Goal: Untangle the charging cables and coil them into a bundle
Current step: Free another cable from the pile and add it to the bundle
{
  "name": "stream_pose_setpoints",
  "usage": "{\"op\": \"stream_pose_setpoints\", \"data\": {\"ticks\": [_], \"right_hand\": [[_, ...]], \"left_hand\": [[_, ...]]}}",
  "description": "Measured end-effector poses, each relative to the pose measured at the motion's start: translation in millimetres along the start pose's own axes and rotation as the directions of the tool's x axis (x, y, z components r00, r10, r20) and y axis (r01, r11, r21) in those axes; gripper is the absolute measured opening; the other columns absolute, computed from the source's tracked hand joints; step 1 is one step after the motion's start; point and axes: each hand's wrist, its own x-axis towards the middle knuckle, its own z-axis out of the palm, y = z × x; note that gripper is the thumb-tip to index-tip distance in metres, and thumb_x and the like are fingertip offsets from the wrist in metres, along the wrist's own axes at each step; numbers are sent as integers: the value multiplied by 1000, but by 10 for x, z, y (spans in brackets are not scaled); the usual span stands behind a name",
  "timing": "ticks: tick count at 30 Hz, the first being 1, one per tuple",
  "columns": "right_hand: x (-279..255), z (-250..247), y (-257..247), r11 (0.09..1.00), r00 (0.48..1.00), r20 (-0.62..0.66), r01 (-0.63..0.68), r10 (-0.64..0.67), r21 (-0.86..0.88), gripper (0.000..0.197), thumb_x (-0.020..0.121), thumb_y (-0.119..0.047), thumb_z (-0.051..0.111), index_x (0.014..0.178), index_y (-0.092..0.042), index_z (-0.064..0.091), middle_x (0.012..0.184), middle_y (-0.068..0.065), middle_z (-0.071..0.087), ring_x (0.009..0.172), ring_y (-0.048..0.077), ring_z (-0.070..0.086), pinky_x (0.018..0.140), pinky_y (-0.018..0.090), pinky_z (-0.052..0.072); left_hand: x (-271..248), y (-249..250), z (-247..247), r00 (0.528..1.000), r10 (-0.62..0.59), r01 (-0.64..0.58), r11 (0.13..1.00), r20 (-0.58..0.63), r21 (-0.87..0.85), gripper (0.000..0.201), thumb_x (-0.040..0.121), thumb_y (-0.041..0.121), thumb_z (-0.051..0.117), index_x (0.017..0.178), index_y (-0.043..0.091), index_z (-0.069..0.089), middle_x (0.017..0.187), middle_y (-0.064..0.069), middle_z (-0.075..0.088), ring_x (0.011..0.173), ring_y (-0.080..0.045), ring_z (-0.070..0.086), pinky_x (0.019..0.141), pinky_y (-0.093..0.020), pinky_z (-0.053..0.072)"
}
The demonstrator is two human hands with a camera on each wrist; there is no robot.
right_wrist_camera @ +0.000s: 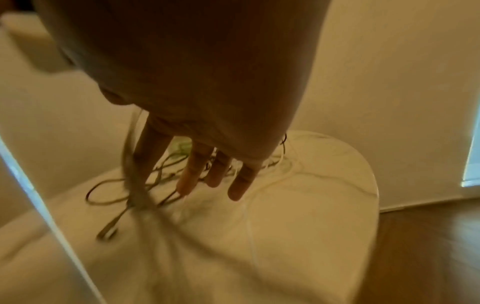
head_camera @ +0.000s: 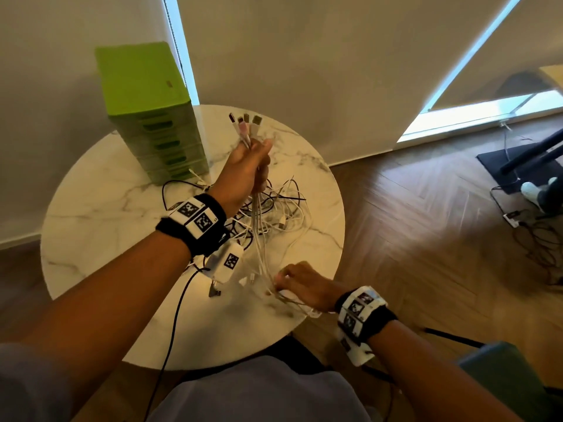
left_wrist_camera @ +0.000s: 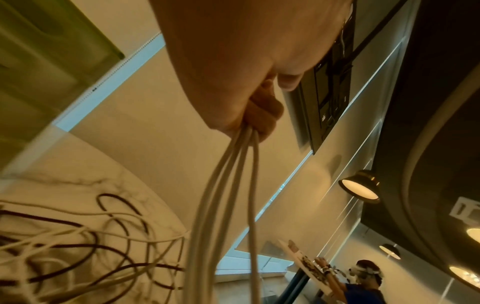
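**Left fist lifts white cables, right hand low at strands**

Nearest, right hand (head_camera: pixel 300 284) at desk (head_camera: pixel 91 214) front edge; head view suggests fingertips pinching white strands, wrist view blurred with fingers (right_wrist_camera: pixel 192 176) mostly straight, so grip unclear. Left hand (head_camera: pixel 243 172) clenched on white cables (head_camera: pixel 259 220), long axis roughly vertical, plugs (head_camera: pixel 245 123) pointing up. Only left wrist view shows four strands (left_wrist_camera: pixel 228 185) leaving fist. Tangle (head_camera: pixel 274 208) on desk centre. Green drawer box (head_camera: pixel 146 102) behind.

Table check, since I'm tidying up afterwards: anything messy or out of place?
Yes: black and white cables lie tangled on the marble table. The left hand grips four plug ends; one black cable trails over the near edge.
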Motion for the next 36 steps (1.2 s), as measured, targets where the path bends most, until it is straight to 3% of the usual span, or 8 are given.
{"op": "stream_pose_setpoints", "data": {"ticks": [3, 7, 15, 19, 22, 24, 31, 36], "right_hand": [[192, -403, 31, 976, 990, -82, -101, 118, 193, 58, 103, -61, 27, 105, -27, 74, 108, -1, 69, 102, 16, 61, 98, 33, 43], [577, -758, 260, 986, 960, -239, -121, 145, 114, 24, 103, -32, 51, 114, -16, 65, 106, 5, 70, 98, 24, 64, 84, 31, 45], [1236, -932, 400, 987, 954, -253, -147, 160, 73, 35, 99, -10, 53, 132, -7, 62, 139, 16, 58, 123, 32, 57, 102, 30, 39], [1265, -1089, 357, 998, 943, -332, 38, -22, 43, 35, 87, 1, 47, 113, -2, 71, 118, 19, 68, 109, 33, 63, 96, 27, 42], [1191, -1382, 246, 972, 912, -362, 230, -194, 57, 42, 79, 13, 53, 109, -7, 74, 109, 7, 72, 98, 10, 61, 88, 12, 45], [1142, -1607, 159, 951, 874, -394, 310, -284, 2, 31, 85, 1, 70, 112, -12, 75, 105, -2, 72, 92, 3, 59, 81, 5, 39], [1079, -2278, -206, 894, 683, -621, 443, -385, -67, 22, 98, -28, 62, 105, -12, 75, 104, -2, 63, 95, 6, 59, 84, 19, 50], [910, -2731, -726, 748, 625, -752, 598, -211, 287, 19, 107, -22, 43, 108, -8, 57, 90, 12, 69, 87, 27, 71, 87, 42, 59]], "left_hand": [[-55, -65, -150, 1000, -27, 27, 1000, -1, 8, 30, 103, 32, 54, 77, 23, 43, 62, 5, 39, 53, -13, 32, 48, -26, 29], [-104, -176, -277, 998, -33, 37, 998, -57, 59, 31, 104, 31, 55, 75, 25, 42, 62, 3, 38, 53, -14, 33, 48, -26, 30], [-157, -288, -467, 979, -48, 60, 997, -196, 58, 30, 104, 27, 54, 77, 23, 42, 58, 6, 37, 48, -11, 31, 46, -23, 32], [-154, -328, -494, 967, -53, 70, 996, -250, 58, 29, 104, 26, 53, 78, 23, 42, 55, 9, 37, 47, -11, 31, 45, -23, 31], [-122, -346, -479, 959, -43, 57, 997, -279, 42, 33, 104, 23, 53, 74, 23, 40, 54, 9, 36, 46, -11, 30, 45, -22, 30], [-91, -343, -448, 957, -38, 45, 999, -288, 15, 35, 105, 22, 53, 73, 23, 38, 54, 9, 34, 47, -10, 27, 45, -23, 28], [-81, -288, -387, 959, -6, -4, 999, -284, -34, 38, 105, 20, 52, 70, 24, 35, 59, 7, 27, 48, -9, 23, 46, -22, 26], [-126, -294, -425, 946, 3, -23, 998, -323, -58, 35, 103, 20, 55, 75, 27, 37, 59, 9, 28, 49, -8, 26, 48, -22, 29]]}}
